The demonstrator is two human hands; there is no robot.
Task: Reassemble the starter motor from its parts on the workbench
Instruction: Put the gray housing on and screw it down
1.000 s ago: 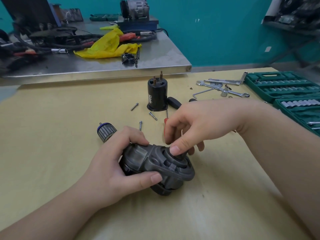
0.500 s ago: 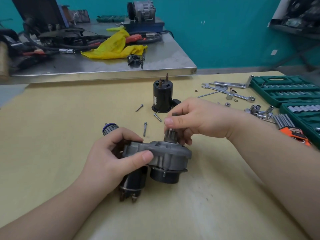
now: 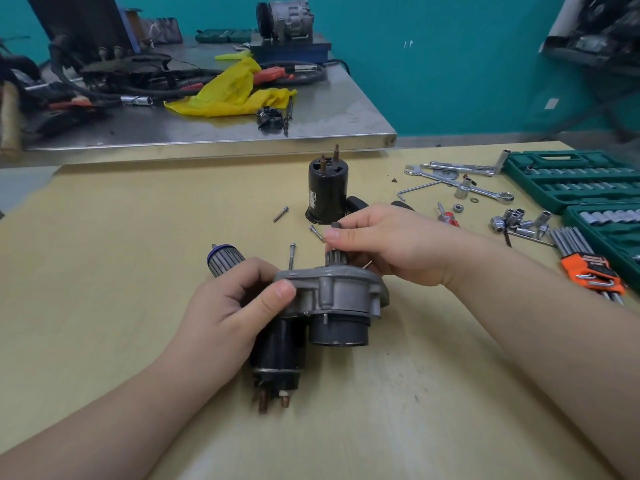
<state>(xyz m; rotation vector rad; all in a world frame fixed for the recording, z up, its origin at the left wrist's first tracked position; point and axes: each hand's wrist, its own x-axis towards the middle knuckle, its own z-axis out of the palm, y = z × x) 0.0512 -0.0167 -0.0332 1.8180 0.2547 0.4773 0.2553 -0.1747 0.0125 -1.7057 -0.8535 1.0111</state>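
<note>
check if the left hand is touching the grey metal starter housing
Touching: the head view shows the left hand gripping the grey metal starter housing, thumb pressed on its edge.

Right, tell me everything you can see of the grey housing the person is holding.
The grey housing looks like cast metal, dull and slightly scuffed, with ribs and lugs along its edge. It is held above the yellow workbench, flat face up. Below it hang a black solenoid with copper-coloured terminals and a short dark cylinder. A toothed pinion rises from its top. The left hand grips its left end, thumb on the front face; the right hand pinches the shaft tip above the pinion.
</note>
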